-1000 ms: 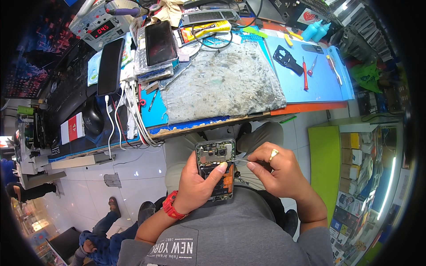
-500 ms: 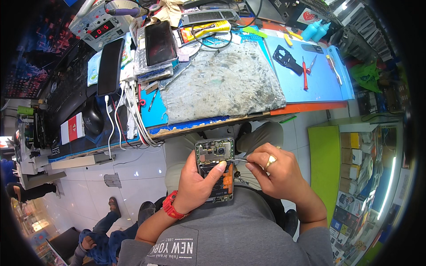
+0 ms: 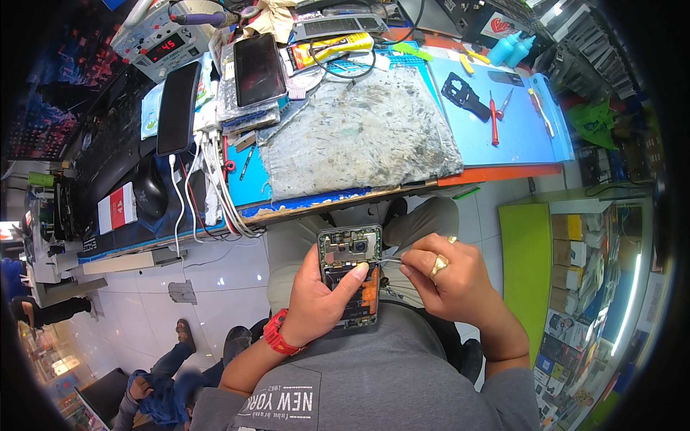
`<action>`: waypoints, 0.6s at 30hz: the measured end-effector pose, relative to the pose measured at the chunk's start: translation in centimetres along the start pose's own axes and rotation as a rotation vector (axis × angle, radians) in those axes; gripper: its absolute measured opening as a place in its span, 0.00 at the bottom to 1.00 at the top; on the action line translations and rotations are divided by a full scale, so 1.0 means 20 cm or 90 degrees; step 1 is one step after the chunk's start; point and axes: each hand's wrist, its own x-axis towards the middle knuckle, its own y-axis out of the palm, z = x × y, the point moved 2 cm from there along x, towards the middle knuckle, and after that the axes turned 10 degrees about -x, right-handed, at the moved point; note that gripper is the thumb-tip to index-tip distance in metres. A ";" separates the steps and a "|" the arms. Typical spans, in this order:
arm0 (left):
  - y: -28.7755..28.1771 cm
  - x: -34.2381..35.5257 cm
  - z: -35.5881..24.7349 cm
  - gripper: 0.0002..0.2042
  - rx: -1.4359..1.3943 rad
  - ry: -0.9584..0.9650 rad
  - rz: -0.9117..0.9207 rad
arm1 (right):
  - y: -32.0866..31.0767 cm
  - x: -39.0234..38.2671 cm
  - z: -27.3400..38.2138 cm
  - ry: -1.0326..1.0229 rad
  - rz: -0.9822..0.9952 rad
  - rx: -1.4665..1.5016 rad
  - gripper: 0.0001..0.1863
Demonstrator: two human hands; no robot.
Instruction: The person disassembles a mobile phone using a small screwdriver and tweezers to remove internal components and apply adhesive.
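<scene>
Right hand (image 3: 456,280) has rolled slightly, two rings (image 3: 439,266) showing, pinching one thin tool (image 3: 391,259); left hand (image 3: 316,302) grips one opened phone (image 3: 341,251).

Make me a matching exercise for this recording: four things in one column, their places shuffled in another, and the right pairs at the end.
Things
1. opened phone
2. thin metal tool
3. red screwdriver
4. black computer mouse

Places
A. on the light-blue mat, right of the grey cloth
B. beside the red-and-white box
C. in the left hand
D. between the fingers of the right hand

Pairs: 1-C, 2-D, 3-A, 4-B
</scene>
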 end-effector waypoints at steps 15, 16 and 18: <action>0.00 0.00 -0.01 0.17 0.029 0.013 0.015 | -0.01 0.00 -0.04 0.148 0.077 0.234 0.04; 0.00 0.00 -0.01 0.17 0.035 0.014 0.015 | -0.01 0.00 -0.04 0.146 0.075 0.234 0.04; 0.00 0.00 -0.02 0.17 0.018 0.005 0.015 | 0.00 0.00 -0.05 0.142 0.073 0.232 0.04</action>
